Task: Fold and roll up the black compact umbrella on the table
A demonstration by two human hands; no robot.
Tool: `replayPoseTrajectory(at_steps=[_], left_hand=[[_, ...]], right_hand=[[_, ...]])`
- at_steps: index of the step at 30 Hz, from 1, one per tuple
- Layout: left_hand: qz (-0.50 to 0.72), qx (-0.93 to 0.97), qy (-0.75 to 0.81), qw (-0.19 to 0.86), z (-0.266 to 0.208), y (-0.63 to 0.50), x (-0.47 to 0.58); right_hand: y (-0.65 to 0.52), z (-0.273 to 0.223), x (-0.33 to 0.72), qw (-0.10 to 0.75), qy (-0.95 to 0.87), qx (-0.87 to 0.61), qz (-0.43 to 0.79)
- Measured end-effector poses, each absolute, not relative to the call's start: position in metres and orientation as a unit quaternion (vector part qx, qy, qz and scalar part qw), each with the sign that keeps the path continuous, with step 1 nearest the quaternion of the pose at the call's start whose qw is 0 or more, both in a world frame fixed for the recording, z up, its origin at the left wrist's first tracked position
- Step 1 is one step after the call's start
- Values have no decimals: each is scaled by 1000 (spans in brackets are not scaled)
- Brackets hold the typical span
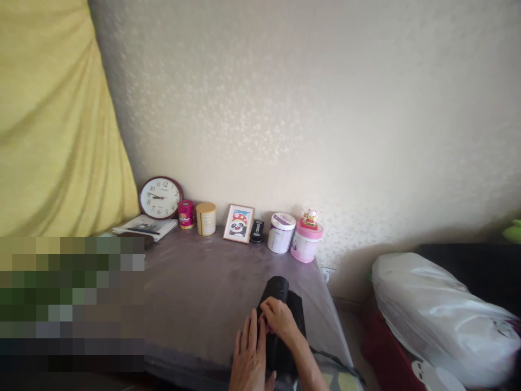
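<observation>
A black folded umbrella [275, 290] lies lengthwise near the table's right front, its fabric gathered into a roll with a loose flap on the right. My left hand [249, 347] rests along its left side, fingers stretched out and close together, the thumb lower down near the fabric. Across the top of the roll, my right hand [279, 319] has its fingers curled in and pinches the black fabric by the left hand's fingertips. A thin black strap [331, 358] trails off to the lower right. The umbrella's near end is partly hidden by my hands and forearms.
Along the wall on the grey-covered table [195, 293] stand a clock [161, 198], a magenta tin [186, 214], a yellow-lidded canister [205, 220], a panda picture frame [239, 224], a black object [257, 232], a white tub [281, 233] and a pink tub [305, 244]. A white plastic bag [439, 309] lies right.
</observation>
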State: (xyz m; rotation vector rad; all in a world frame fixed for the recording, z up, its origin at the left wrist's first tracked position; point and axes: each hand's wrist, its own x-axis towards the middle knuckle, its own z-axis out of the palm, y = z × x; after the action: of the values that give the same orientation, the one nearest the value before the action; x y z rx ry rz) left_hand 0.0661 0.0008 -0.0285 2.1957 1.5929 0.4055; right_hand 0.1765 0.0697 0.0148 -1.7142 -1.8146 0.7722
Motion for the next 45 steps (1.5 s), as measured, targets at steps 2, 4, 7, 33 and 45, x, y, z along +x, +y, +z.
replayPoseTrajectory(at_steps=[2,4,7,33,45], left_hand=[[136,781,571,214,-37,3,69],[135,777,576,216,-45,4,71],[136,777,578,212,-54,4,72],[76,785,586,184,-25,-10,70],[120,792,577,162,-37,-10,68]], right_hand=[[68,16,176,263,-669,-630,293],[65,16,174,267,-670,-626,297],[53,14,174,293,-695,-611,240],[136,-11,258,372,-628,-675,107],[66,-61,217,327,-622,-709,65]])
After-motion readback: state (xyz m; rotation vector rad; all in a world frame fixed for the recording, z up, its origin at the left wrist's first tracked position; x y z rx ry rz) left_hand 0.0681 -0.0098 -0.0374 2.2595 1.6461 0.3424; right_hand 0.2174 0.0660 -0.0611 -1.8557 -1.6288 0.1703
